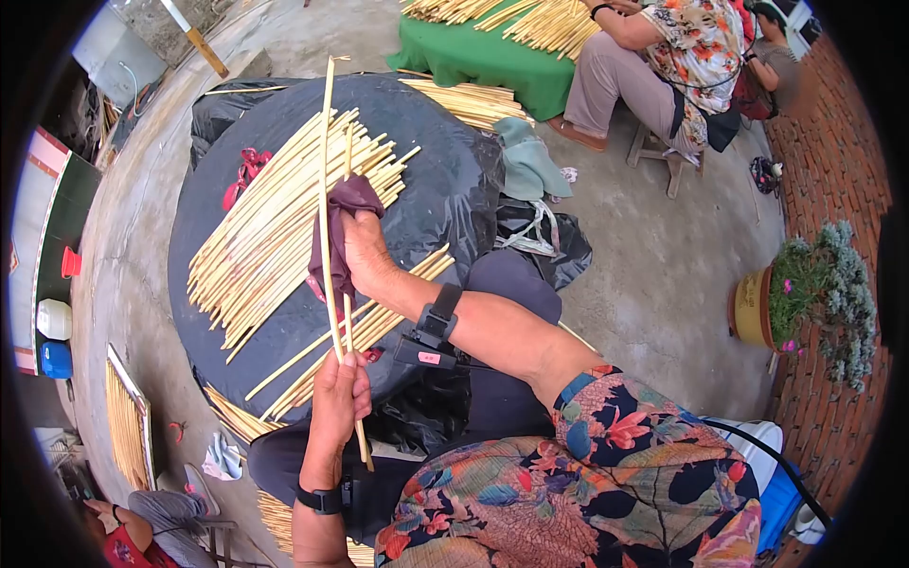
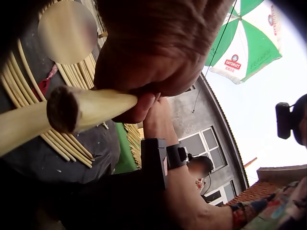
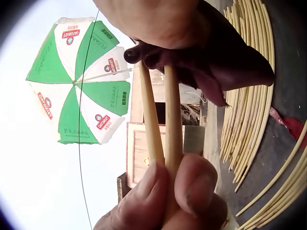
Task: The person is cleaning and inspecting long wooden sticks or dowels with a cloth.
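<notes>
hands (image 1: 339,390) gripping pale sticks (image 1: 326,142), maroon cloth (image 1: 356,193)

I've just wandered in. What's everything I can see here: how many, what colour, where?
round table: one, black-covered, centre
gripped sticks: two, pale yellow, above the round table
crumpled cloth: one, dark purple, against those sticks
loose sticks: too many to count, pale yellow, mostly on the tables
second table: one, green-covered, beyond the first
umbrella: one, green and white, overhead
flowerpot: one, yellow, right
brick wall: one, reddish, far right
containers: a few, white, blue and red, left edge
other people: at least three, mixed clothing, around the edges
left hand: one, bare, gripping both sticks
right hand: one, bare, gripping the cloth
</notes>
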Demonstrator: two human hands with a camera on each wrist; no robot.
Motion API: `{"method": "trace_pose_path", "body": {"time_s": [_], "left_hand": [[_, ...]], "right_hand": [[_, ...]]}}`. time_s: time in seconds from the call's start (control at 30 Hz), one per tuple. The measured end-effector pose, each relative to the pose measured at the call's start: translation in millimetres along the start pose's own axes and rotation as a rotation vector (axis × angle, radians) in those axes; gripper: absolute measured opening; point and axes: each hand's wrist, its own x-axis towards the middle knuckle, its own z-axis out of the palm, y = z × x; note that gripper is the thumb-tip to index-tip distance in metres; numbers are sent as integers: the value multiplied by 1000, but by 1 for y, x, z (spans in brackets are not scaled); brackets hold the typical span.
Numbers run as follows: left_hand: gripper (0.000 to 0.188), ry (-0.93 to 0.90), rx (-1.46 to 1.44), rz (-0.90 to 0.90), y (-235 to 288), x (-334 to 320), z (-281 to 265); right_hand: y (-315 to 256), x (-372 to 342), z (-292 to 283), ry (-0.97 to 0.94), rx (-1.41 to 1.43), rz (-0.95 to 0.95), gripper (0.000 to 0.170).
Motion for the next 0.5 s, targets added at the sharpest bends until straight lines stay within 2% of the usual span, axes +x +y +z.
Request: {"method": "trace_pose_path", "body": {"time_s": [0.03,0.07,0.13,0.23,0.3,0.37,0.4,0.47,0.5], "left_hand": [[19,-20,43,-58,0,-11,-6],[18,-41,87,-117,0,-23,-12],[17,-41,127,-137,-3,-50,-24],[17,-7,189,-214,-17,-96,-51],[16,49,207,-275,-21,-113,-64],[16,236,93,-118,-28,-118,-69],[16,241,83,-9,-27,-112,-68],[16,255,33,66,-19,-95,-60],[18,204,-4,118,-16,-83,-56]], "right_hand": [[-7,8,-1,18,49,-37,16],[-15,19,-9,-46,90,-6,18],[-15,45,-23,27,48,-97,16],[-44,76,-41,232,165,-236,15],[-68,85,-52,189,58,-184,15],[-72,63,-38,38,74,-146,17],[-65,52,-34,-25,101,-81,18],[-46,33,-26,-138,172,34,21],[-38,21,-23,-202,210,77,22]]}}
